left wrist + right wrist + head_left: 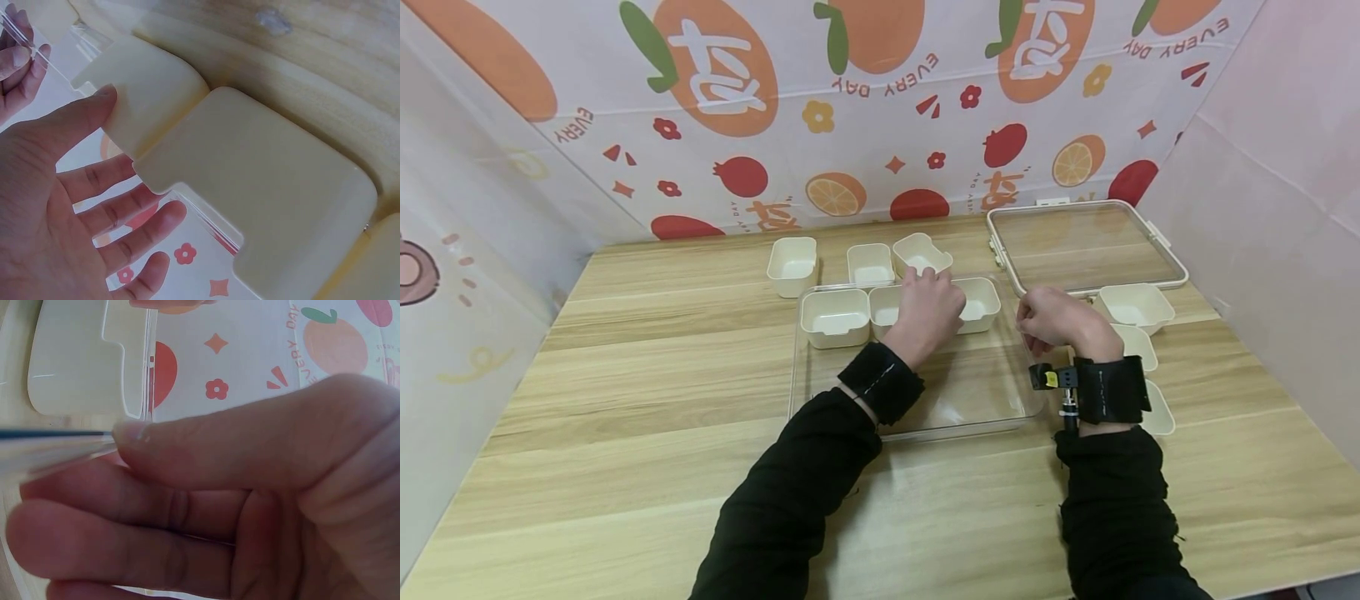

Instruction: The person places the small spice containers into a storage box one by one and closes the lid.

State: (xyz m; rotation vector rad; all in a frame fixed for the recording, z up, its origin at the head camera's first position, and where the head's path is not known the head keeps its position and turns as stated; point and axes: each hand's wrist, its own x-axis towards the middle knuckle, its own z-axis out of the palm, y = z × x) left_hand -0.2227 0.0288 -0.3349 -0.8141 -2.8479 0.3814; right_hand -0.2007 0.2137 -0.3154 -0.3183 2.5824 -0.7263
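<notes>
A clear shallow tray (958, 432) lies on the table with a row of cream plastic bins along its far side. The left bin (835, 327), a partly covered bin (882, 307) and the right bin (981, 310) show there. Reaching over the row, my left hand (925, 312) pinches the wall of a cream bin (150, 94), thumb on its outer side and index finger behind the rim. At the tray's right side, my right hand (1063, 321) grips the thin clear edge (69, 447) between thumb and curled fingers.
Three loose cream bins, one of them tilted (922, 252), stand behind the tray. A clear lid (1086, 246) with pale rim and clips lies at the back right. More cream bins (1135, 307) line the right, partly hidden by my right arm. A fruit-printed cloth (880, 133) hangs behind.
</notes>
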